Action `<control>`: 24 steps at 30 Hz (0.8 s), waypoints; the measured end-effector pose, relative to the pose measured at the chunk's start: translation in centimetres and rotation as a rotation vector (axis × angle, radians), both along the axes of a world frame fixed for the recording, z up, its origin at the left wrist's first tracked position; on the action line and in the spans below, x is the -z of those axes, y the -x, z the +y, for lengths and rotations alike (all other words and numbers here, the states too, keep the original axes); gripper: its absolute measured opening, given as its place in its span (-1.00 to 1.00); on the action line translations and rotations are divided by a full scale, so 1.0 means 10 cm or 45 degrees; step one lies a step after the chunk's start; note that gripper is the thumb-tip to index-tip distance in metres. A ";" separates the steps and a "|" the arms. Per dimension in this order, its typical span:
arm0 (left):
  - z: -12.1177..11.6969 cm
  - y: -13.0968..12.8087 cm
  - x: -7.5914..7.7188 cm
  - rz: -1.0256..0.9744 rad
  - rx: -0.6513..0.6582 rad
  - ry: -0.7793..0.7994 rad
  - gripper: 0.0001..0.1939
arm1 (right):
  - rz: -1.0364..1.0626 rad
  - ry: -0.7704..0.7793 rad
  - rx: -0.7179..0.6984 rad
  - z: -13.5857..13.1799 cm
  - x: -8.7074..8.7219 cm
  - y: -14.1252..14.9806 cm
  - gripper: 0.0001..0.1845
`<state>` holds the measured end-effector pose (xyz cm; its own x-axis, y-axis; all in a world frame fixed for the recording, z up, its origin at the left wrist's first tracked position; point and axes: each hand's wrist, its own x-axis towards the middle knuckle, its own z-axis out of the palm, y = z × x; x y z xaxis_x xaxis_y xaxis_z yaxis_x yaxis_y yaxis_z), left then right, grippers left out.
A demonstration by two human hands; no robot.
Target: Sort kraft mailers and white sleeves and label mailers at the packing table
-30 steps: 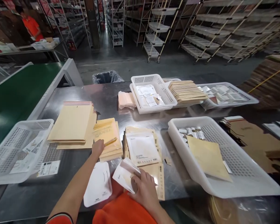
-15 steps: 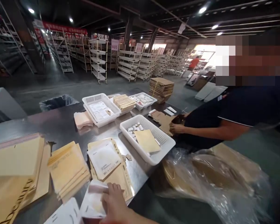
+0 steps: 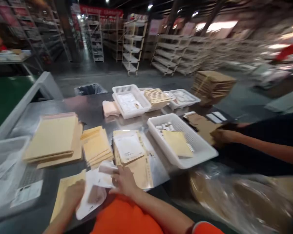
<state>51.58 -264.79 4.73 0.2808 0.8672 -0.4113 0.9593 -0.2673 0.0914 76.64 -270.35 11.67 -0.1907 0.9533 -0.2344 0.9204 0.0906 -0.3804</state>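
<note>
My right hand [image 3: 124,180] is closed on a white folded pouch [image 3: 103,175] at the near edge of the steel table [image 3: 92,112]. My left hand [image 3: 74,195] grips a yellow padded envelope [image 3: 61,192] that lies flat beside the pouch. A second white pouch [image 3: 89,201] lies under both, hanging over the table edge. Just beyond my right hand sits a stack of envelopes topped by a white sheet [image 3: 128,148]. The picture is smeared by motion.
Two stacks of yellow envelopes [image 3: 52,138] [image 3: 96,146] lie left of centre. White baskets [image 3: 180,139] [image 3: 130,100] [image 3: 5,169] stand on the right, back and left. Another person's hand [image 3: 221,136] rests on cardboard at the right. A green conveyor [image 3: 5,94] runs along the left.
The view swung back left and down. My left hand has come back into view with a yellow envelope, which now lies at the near edge. My right hand still holds the white pouch.
</note>
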 end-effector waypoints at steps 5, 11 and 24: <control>-0.60 -0.20 0.35 -0.095 -0.242 0.169 -0.57 | -0.112 -0.039 -0.101 -0.03 0.04 0.02 -0.66; -0.77 -0.15 0.49 -0.403 -0.547 0.151 -0.58 | -0.087 0.027 -0.360 0.00 0.28 0.20 -0.84; -0.71 0.04 0.26 -0.718 -0.769 -0.018 -0.76 | -0.172 0.044 -0.757 0.11 0.55 0.50 -0.85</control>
<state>51.17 -271.88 2.17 -0.0740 0.9389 -0.3362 0.7491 0.2749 0.6027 71.65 -269.22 6.13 -0.6544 0.6839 -0.3224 0.7561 0.5934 -0.2760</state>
